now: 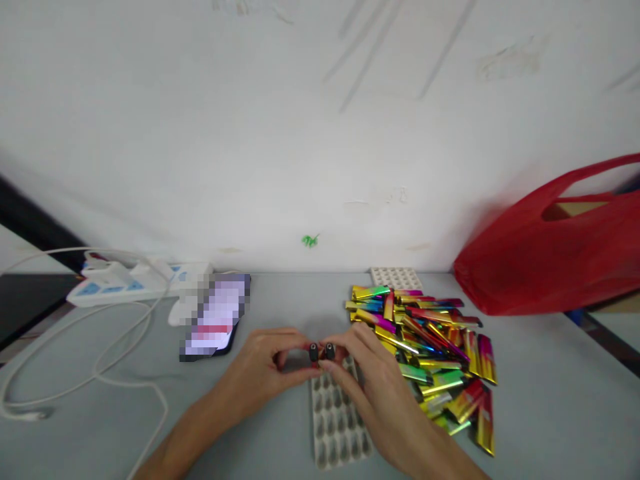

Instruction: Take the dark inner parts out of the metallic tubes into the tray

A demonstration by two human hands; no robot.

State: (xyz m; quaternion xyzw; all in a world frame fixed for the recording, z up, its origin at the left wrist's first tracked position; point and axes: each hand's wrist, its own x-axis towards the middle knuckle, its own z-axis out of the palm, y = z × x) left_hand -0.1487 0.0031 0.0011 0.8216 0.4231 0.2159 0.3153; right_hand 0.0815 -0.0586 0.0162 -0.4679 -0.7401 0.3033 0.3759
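My left hand (pixel 273 360) is closed, its thumb and fingertips pinching a lighter (pixel 313 352) whose black end faces me. Close beside it, a second lighter (pixel 329 351) with the same black end is pinched in my right hand (pixel 367 373). The bodies of both are mostly hidden by my fingers. Below the hands lies a pale tray (pixel 341 427) with rows of small cells, partly covered by my right hand. A loose pile of shiny lighters (pixel 435 340) in gold, red, green and purple spreads to the right of my right hand.
A second celled tray (pixel 397 277) lies behind the pile by the wall. At the right stands a red bag (pixel 555 247). On the left are a phone (pixel 217 317), a white power strip (pixel 117 287) and a looping white cable (pixel 120 383) on the grey table (pixel 280 300).
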